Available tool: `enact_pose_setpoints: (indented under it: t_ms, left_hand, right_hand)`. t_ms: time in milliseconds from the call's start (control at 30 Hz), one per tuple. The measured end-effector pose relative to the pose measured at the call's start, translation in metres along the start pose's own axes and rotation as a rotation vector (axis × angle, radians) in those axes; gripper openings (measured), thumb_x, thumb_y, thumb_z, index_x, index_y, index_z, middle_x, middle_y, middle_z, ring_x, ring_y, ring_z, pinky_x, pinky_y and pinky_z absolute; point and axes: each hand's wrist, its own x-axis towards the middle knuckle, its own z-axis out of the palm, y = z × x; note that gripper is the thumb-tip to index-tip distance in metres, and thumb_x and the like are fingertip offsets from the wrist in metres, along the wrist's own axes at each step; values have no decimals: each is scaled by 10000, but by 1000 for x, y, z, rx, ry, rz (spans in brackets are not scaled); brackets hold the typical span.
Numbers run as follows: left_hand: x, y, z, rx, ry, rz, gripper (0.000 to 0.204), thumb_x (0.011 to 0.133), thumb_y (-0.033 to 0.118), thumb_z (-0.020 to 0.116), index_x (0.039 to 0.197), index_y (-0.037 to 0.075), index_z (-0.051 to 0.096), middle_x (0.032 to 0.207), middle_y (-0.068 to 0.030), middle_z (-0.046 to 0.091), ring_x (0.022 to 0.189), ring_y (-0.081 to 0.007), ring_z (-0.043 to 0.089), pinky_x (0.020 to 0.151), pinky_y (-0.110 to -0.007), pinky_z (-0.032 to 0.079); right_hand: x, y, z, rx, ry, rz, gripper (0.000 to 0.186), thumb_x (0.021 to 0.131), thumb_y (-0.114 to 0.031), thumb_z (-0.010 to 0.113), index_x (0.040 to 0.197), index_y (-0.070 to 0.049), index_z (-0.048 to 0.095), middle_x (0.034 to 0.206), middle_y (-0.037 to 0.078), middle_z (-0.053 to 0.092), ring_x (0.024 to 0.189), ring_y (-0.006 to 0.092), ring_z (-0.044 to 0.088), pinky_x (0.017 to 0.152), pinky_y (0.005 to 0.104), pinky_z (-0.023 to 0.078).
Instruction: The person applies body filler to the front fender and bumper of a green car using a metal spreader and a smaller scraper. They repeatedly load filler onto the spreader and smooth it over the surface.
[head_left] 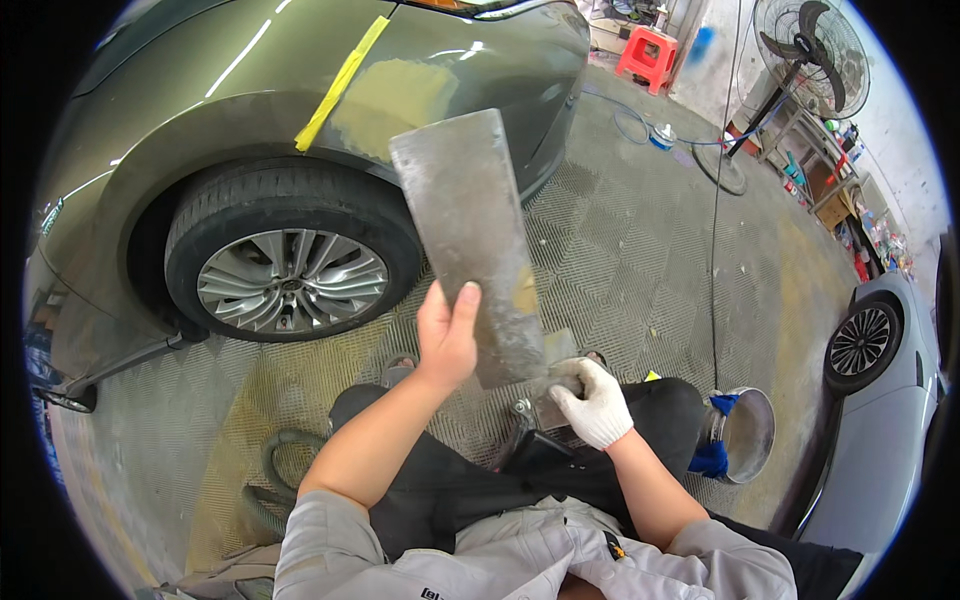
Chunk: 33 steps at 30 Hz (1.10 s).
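The board [470,240], a grey flat metal plate smeared with filler, stands tilted above the person's knees in front of the car [300,90] wheel [290,278], its left edge gripped by the bare left hand [445,335], while the gloved right hand [595,400] is closed on a scraper [552,395] at its lower end.

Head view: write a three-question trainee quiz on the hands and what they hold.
1. True or false: the left hand is bare.
2. The left hand grips: A) metal mixing board B) hose C) fan
3. Fill in: the right hand wears a white ____ and holds a small scraper at the board's lower end.

Key: 1 true; 2 A; 3 glove.
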Motion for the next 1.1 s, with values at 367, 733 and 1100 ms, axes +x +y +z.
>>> enact_pose_setpoints:
  t_ms: [367, 733, 1100]
  left_hand:
    - [5, 5, -68, -12, 167, 159, 344, 1233, 159, 585, 1490, -66, 627, 1432, -102, 723, 1274, -164, 656, 1165, -350, 489]
    - [-7, 25, -108, -25, 223, 137, 383, 1233, 184, 547, 1514, -69, 607, 1455, -134, 716, 1300, -203, 667, 1175, -386, 496]
    - [-11, 23, -119, -3, 234, 155, 384, 1224, 181, 548, 1512, -65, 611, 1445, -147, 721, 1287, -218, 672, 1156, -385, 501]
  right_hand:
    - [90, -31, -21, 538, 242, 114, 329, 887, -58, 910, 1157, -7, 730, 955, 29, 725, 858, 130, 685, 784, 305, 596]
    - [234, -224, -46, -23, 483, -564, 736, 909, -270, 790, 1591, -56, 616, 1587, 241, 597, 1486, 424, 641, 1248, 475, 539]
    - [273, -280, -37, -16, 368, -522, 677, 1032, -412, 755, 1573, -6, 716, 1569, 256, 667, 1474, 376, 666, 1243, 415, 511]
